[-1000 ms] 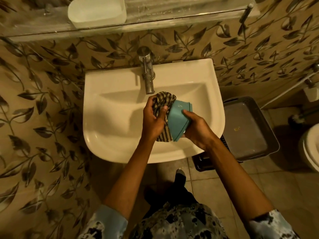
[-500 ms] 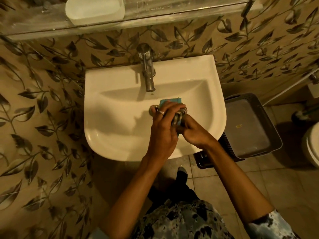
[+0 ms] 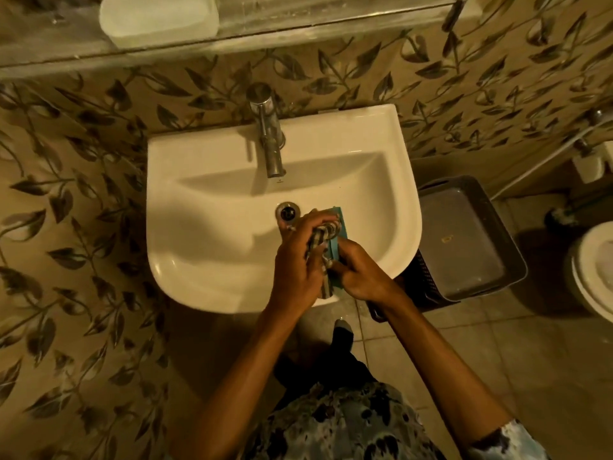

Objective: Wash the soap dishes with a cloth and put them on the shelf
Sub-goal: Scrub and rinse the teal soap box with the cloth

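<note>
The blue soap dish (image 3: 339, 241) sits over the right half of the sink (image 3: 205, 227), just right of the drain (image 3: 288, 212), standing on edge so that only a thin strip of it shows between the two hands. The striped cloth (image 3: 323, 239) is bunched against its left face, with a loose tail hanging down toward the front rim of the basin. The left hand (image 3: 298, 260) is curled over the cloth and presses it onto the dish, fingers closed around the bundle. The right hand (image 3: 363, 275) clasps the dish from the near right side, fingers wrapped on its lower edge; how much of the dish sits in that palm I cannot tell, since both hands cover it.

The main risk, as I judge it, is a slip. The dish looks like smooth plastic and is likely wet, so a hard rub from the left hand could twist it out of the right hand's hold and drop it into the basin or past the front rim to the tiled floor (image 3: 497, 360). The dangling cloth tail could also snag under the fingers and pull the wipe off line.

No water runs from the tap (image 3: 270, 141), so soap may remain unrinsed. A white soap dish (image 3: 159, 18) already rests on the shelf (image 3: 331, 28) above; lifting a dripping dish up beside it could knock it.
</note>
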`<state>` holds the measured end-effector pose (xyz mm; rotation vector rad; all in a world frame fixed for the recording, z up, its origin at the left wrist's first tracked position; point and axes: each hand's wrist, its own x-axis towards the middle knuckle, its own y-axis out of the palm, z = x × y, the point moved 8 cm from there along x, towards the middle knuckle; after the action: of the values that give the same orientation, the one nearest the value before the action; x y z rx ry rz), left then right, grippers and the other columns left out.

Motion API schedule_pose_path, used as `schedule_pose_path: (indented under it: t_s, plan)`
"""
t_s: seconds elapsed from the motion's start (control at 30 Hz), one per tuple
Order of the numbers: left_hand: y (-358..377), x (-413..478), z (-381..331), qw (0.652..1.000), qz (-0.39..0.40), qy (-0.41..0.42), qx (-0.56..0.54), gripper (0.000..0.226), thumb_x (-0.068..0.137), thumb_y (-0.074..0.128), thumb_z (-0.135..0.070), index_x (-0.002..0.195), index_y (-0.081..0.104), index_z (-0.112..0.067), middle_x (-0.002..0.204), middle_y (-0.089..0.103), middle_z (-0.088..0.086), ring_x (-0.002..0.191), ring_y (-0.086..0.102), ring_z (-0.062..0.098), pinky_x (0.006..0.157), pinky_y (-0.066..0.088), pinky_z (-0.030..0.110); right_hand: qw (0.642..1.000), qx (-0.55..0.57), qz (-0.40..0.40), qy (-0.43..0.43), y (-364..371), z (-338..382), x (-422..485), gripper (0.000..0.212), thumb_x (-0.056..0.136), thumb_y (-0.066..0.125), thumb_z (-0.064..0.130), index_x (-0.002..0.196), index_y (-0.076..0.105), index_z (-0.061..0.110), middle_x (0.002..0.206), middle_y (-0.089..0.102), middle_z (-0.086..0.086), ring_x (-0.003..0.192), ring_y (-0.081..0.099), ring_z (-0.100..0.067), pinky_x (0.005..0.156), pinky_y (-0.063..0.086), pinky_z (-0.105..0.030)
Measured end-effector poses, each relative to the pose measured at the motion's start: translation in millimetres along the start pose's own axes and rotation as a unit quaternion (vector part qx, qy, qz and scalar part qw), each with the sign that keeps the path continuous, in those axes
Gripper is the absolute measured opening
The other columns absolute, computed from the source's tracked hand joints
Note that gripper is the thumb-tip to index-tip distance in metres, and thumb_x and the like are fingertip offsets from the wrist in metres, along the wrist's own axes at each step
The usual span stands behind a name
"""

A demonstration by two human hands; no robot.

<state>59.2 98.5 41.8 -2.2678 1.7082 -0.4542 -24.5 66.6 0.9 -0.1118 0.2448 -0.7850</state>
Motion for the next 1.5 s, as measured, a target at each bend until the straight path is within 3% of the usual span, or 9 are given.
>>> schedule_pose_path:
  t_s: [0.17,0.3,0.43,0.67,0.77,0.93,1.1,1.27,1.5]
  plan:
    - [-4.1,-1.7,-0.6,1.0,-0.008,0.011,-0.005,0.043,0.089,0.045,0.005,0.123,0.052,-0.021,0.129,0.056,0.012,0.12,0.052,0.0,0.096,0.038,0.003,1.0,0.012,-0.012,-0.009,0.7,1.3,5.7,0.021,0.091,0.046,-0.013,0.103,0.057,0.001,0.091,0.062,-0.007,0.083,0.063,-0.015,0.071,0.051,-0.025]
    - [-19.8,42.4,20.8,0.998,-0.007,-0.049,0.033,0.035,0.094,0.042,-0.004,0.126,0.052,-0.012,0.123,0.061,0.005,0.113,0.057,0.014,0.098,0.045,0.017,0.994,-0.106,0.023,-0.022,6.9,-1.9,4.9,0.012,0.095,0.051,0.004,0.104,0.058,-0.001,0.096,0.064,-0.013,0.087,0.062,-0.028,0.075,0.052,-0.047]
    - [-15.4,77.1,32.5,0.995,0.037,-0.091,0.004,0.033,0.095,0.042,0.0,0.126,0.052,-0.005,0.122,0.061,0.006,0.117,0.057,0.021,0.101,0.042,0.022,0.981,-0.182,0.016,-0.063,-2.0,-0.4,8.1,0.014,0.095,0.052,0.01,0.102,0.059,0.0,0.093,0.064,-0.012,0.081,0.059,-0.025,0.067,0.048,-0.04]
    - [5.6,21.7,2.6,0.996,-0.078,0.014,-0.035,0.042,0.091,0.045,0.001,0.129,0.05,-0.018,0.13,0.055,0.001,0.121,0.051,0.005,0.099,0.043,0.013,0.987,-0.152,-0.013,-0.051,-26.3,2.2,37.0,0.016,0.09,0.049,-0.007,0.099,0.061,-0.001,0.095,0.064,-0.012,0.084,0.062,-0.025,0.072,0.053,-0.036]
    - [-4.0,46.8,12.3,0.995,-0.095,-0.041,0.003,0.036,0.094,0.044,-0.006,0.129,0.05,-0.014,0.128,0.058,0.006,0.119,0.054,0.016,0.106,0.042,0.032,0.986,-0.159,-0.006,-0.053,-21.4,-1.4,36.0,0.014,0.094,0.049,0.0,0.102,0.06,0.0,0.096,0.064,-0.012,0.084,0.063,-0.024,0.071,0.053,-0.031]
    - [-19.3,102.1,28.3,0.99,-0.021,-0.135,-0.025,0.036,0.095,0.044,-0.001,0.13,0.051,-0.008,0.127,0.059,0.005,0.12,0.056,0.019,0.091,0.041,0.008,0.968,-0.22,0.006,-0.119,-15.6,2.9,27.2,0.014,0.095,0.051,0.007,0.103,0.061,0.0,0.09,0.058,-0.001,0.075,0.047,-0.008,0.064,0.035,-0.005]
    - [-21.7,95.7,31.1,0.984,-0.031,-0.15,-0.093,0.036,0.096,0.044,-0.003,0.132,0.049,-0.006,0.129,0.059,0.012,0.118,0.056,0.018,0.1,0.043,0.022,0.998,0.008,0.049,-0.024,-11.3,-5.7,23.3,0.034,0.087,0.06,0.0,0.12,0.058,0.009,0.113,0.064,-0.007,0.105,0.061,-0.017,0.091,0.049,-0.021]
    - [-13.0,64.1,23.0,0.983,-0.08,-0.106,-0.124,0.034,0.097,0.044,-0.002,0.13,0.048,-0.007,0.124,0.058,0.004,0.114,0.057,0.013,0.097,0.048,0.018,0.97,0.212,-0.054,0.101,-17.7,-13.1,26.7,0.034,0.089,0.053,0.048,0.108,0.06,0.021,0.098,0.07,0.006,0.093,0.067,-0.014,0.08,0.052,-0.029]
    - [-23.5,39.4,31.4,0.931,-0.175,-0.133,-0.29,0.032,0.094,0.046,-0.007,0.125,0.049,-0.015,0.119,0.059,0.011,0.113,0.057,0.03,0.098,0.048,0.049,0.946,0.302,-0.07,0.094,-27.6,-16.9,26.1,0.044,0.086,0.055,-0.009,0.121,0.052,0.017,0.107,0.067,-0.005,0.098,0.065,-0.019,0.079,0.056,-0.03]
